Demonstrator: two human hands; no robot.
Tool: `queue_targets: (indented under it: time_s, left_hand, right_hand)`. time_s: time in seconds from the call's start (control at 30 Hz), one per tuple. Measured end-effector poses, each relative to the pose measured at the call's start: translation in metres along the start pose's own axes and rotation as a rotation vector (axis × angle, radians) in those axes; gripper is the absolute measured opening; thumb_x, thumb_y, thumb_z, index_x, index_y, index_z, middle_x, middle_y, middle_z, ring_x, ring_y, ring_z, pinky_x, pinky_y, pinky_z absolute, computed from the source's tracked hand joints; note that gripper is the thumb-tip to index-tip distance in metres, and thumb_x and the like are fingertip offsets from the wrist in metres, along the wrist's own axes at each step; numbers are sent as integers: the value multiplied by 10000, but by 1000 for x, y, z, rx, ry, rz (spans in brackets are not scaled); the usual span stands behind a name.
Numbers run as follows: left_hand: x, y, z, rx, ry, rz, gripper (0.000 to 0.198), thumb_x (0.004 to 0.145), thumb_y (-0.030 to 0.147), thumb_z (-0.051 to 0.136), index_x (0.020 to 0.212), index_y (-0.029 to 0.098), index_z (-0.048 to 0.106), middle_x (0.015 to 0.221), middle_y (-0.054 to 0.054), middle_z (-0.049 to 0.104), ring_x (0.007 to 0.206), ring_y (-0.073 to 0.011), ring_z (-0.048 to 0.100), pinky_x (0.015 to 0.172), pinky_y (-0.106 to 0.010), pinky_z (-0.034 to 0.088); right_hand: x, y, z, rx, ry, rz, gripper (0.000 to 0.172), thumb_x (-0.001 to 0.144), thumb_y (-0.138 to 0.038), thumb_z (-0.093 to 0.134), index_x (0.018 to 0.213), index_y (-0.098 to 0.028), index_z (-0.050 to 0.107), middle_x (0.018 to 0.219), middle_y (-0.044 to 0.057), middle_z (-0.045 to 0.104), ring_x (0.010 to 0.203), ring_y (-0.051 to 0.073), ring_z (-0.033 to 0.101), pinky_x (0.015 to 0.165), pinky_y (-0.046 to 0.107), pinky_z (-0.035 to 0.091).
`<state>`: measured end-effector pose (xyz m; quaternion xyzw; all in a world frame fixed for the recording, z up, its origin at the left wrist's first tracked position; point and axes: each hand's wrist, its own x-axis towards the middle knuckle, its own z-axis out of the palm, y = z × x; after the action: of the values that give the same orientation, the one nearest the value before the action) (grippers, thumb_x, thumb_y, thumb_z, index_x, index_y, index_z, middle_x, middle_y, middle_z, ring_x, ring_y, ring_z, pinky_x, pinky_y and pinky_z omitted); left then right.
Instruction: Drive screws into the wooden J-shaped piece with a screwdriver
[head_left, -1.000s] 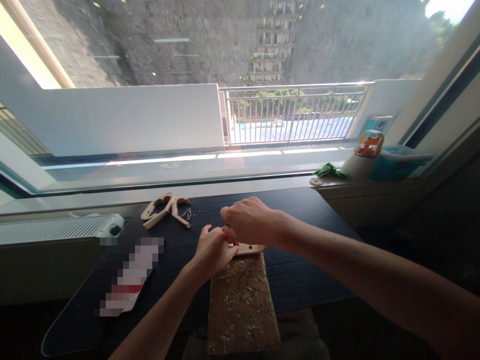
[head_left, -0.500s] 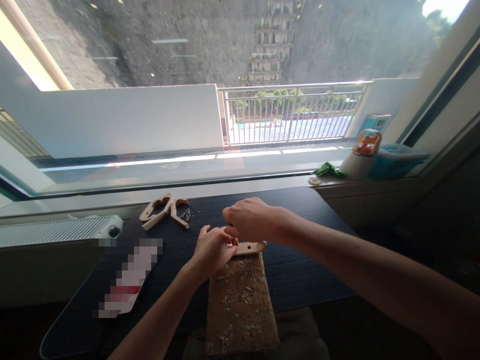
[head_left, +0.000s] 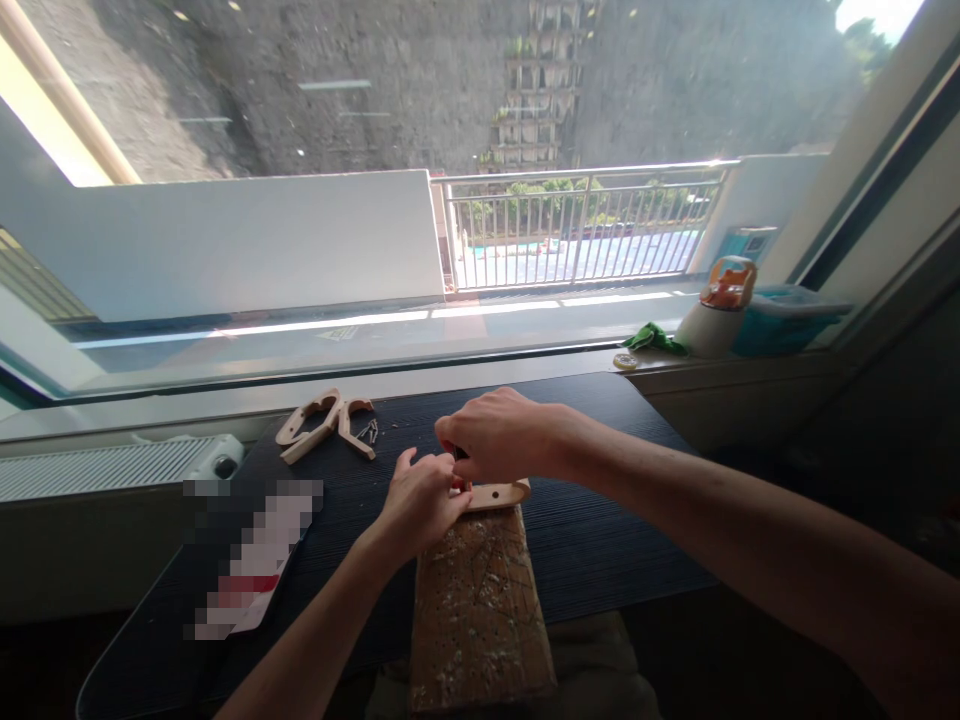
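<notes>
A scuffed, pitted wooden block (head_left: 480, 610) juts from the table edge toward me. Across its far end lies a pale wooden piece (head_left: 504, 495) with a dark round hole and a rounded tip. My left hand (head_left: 420, 505) is closed on the left part of this piece, and its fingers cover much of it. Just above, my right hand (head_left: 499, 435) is closed in a fist. A bit of something dark shows at its fingers, and something red shows between the two hands; I cannot make out what these are.
Curved pale wooden parts (head_left: 311, 425) lie at the back left of the dark table (head_left: 600, 500), with several screws (head_left: 369, 431) beside them. A blurred-out flat packet (head_left: 259, 560) lies front left. On the sill stand a white container (head_left: 709, 328), a green cloth (head_left: 654, 339) and a teal box (head_left: 787, 322).
My right hand has shifted and turned slightly, and more of the dark thing shows at its fingers. The left hand keeps its place on the wooden piece. The whole view has shifted a little.
</notes>
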<state>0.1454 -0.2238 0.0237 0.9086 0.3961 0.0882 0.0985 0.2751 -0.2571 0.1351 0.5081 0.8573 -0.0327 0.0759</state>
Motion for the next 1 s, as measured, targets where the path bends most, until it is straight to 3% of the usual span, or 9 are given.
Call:
queue_targets:
  time_s: [0.17,0.43,0.63,0.77,1.0]
  left_hand:
    - [1,-2,1,-7,20,10,147,732,245,520,743,241,666,836,-2,723,935,-223,605,997,-465,268]
    - [0,-2,2,-20,-4,2,152,729,237,521,745,229,672,821,-7,727,915,-225,616,1013,-492,235]
    - [0,0,0,4,-22,18,199,762,255,491,723,246,686,870,-18,714,928,-225,606,1002,-518,231]
    - [0,0,0,32,-15,20,201,759,240,491,706,238,685,831,-27,714,899,-217,609,993,-495,256]
    - [-1,-2,2,-27,-11,11,185,751,228,506,710,257,684,841,-3,714,917,-215,604,1022,-529,190]
  right_hand:
    - [5,2,-2,12,-21,-104,220,775,-183,499,926,-169,658,870,74,689,785,191,618,554,249,378]
    - [11,0,9,58,41,71,308,816,-297,426,929,-107,642,854,146,683,785,237,627,549,275,395]
    - [1,3,-2,22,-16,-40,191,736,-242,549,872,-210,679,852,51,693,780,190,608,584,254,379]
    - [1,3,0,10,-38,-69,196,743,-206,547,878,-171,685,851,74,689,760,175,608,558,241,365]
    - [6,7,9,15,7,74,297,823,-337,444,893,-146,661,863,120,682,797,209,618,599,270,409]
